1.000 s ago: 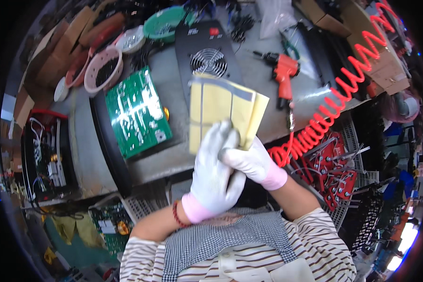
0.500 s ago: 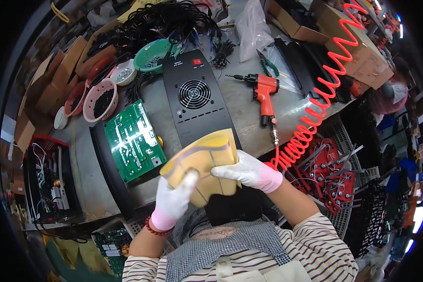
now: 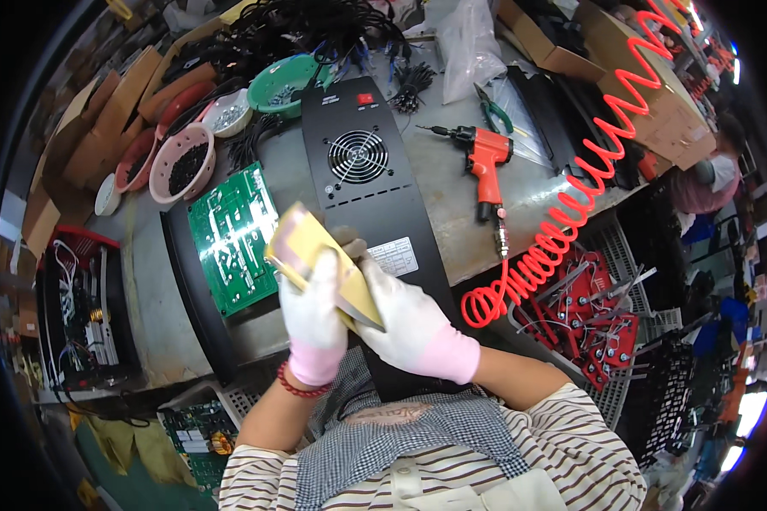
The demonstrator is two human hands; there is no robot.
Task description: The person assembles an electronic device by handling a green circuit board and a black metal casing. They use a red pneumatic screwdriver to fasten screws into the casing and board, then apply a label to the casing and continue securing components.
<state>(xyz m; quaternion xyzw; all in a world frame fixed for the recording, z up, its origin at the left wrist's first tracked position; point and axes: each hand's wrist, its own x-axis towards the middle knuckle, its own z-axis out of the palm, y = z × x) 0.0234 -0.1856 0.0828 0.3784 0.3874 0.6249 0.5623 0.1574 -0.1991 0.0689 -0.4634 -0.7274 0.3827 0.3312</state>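
Note:
Both hands wear white gloves with pink cuffs, and between them is a folded yellow sheet, bent into a narrow bundle. My left hand closes on its near side with the thumb pressed along it. The fingers of my right hand wrap its right side, partly behind the sheet. Just beyond and beneath lies a black metal casing panel with a round fan, a red switch and a white label. A green circuit board lies left of the sheet, on a black panel.
A red air screwdriver lies right of the casing on a coiled red hose. Green-handled pliers are behind it. Bowls of screws, including a pink one, stand back left. Black cables pile up at the back. A crate of red parts is at right.
The yellow sheet has gone from spread and curved to folded narrower and tilted. Both hands have moved a little left and closer together, uncovering the casing's white label.

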